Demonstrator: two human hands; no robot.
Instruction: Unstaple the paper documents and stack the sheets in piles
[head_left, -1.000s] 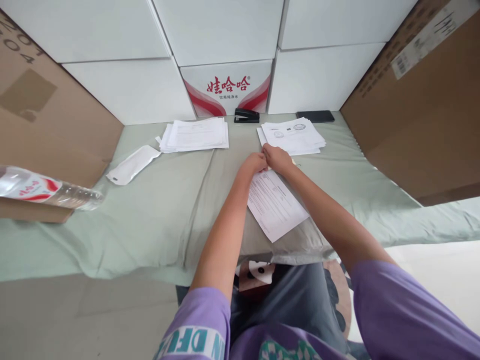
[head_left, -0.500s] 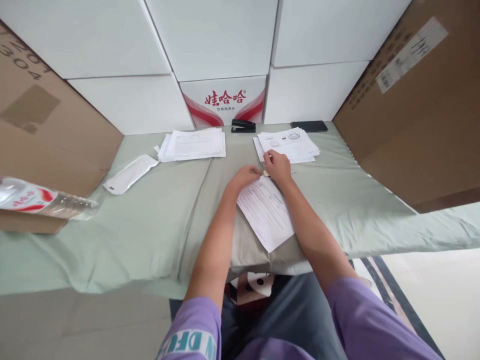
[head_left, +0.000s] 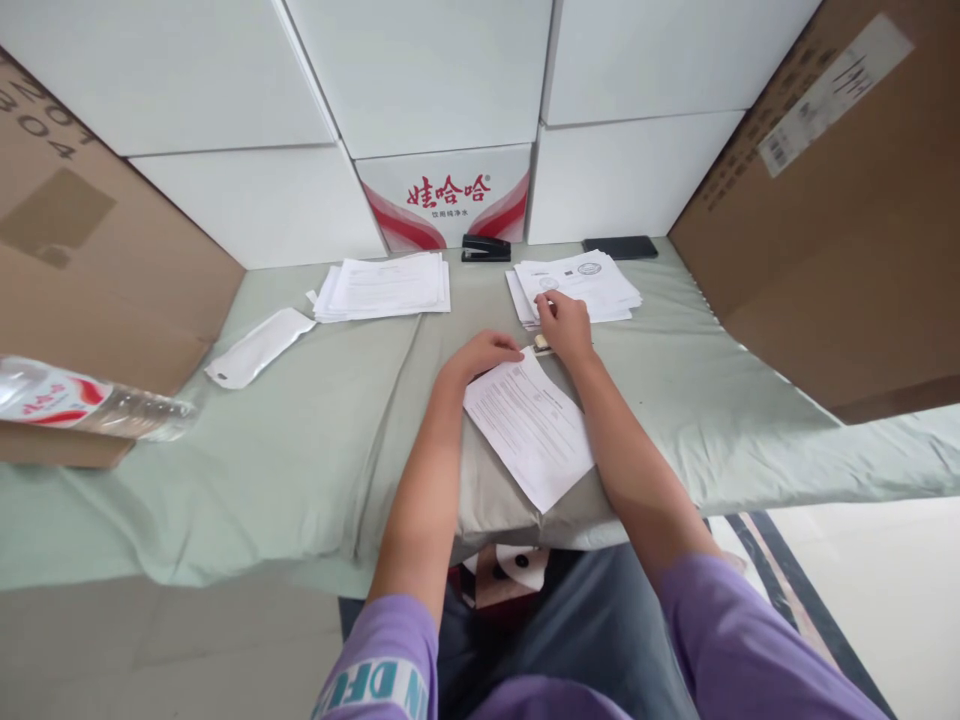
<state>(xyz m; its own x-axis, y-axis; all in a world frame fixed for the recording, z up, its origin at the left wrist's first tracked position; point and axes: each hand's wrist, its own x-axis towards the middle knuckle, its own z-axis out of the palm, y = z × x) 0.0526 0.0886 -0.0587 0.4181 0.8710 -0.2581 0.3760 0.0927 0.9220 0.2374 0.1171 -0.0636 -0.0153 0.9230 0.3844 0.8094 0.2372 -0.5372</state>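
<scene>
Since the earlier frame the two hands have separated: the right hand [head_left: 564, 326] has moved a little farther and to the right, onto the near edge of the right paper stack [head_left: 581, 287], while the left hand [head_left: 480, 355] stays at the far corner of the printed sheet [head_left: 529, 428]. This sheet lies flat and turned at an angle on the green cloth [head_left: 300, 440] that covers the worktop, near the person, between the two forearms. The left fingers [head_left: 501, 349] are together and lie flat on the corner of the sheet, pressing it and not pinching it. The right fingers are curled down on the stack; whether they are clamped on a page I cannot tell. Just beside the right hand a small pale object [head_left: 541, 343] lies on the cloth, too small to identify. I judge that the sheet is very light, thin and limp; it will slide easily on the cloth and crease if it is pressed hard, so the best hold is a soft pinch at a corner or a free edge. Far from the person are a left paper stack [head_left: 386, 287], a black stapler [head_left: 485, 248] and a dark phone [head_left: 619, 247]; a white pouch [head_left: 259, 346] and a water bottle [head_left: 90, 400] lie at the left.
</scene>
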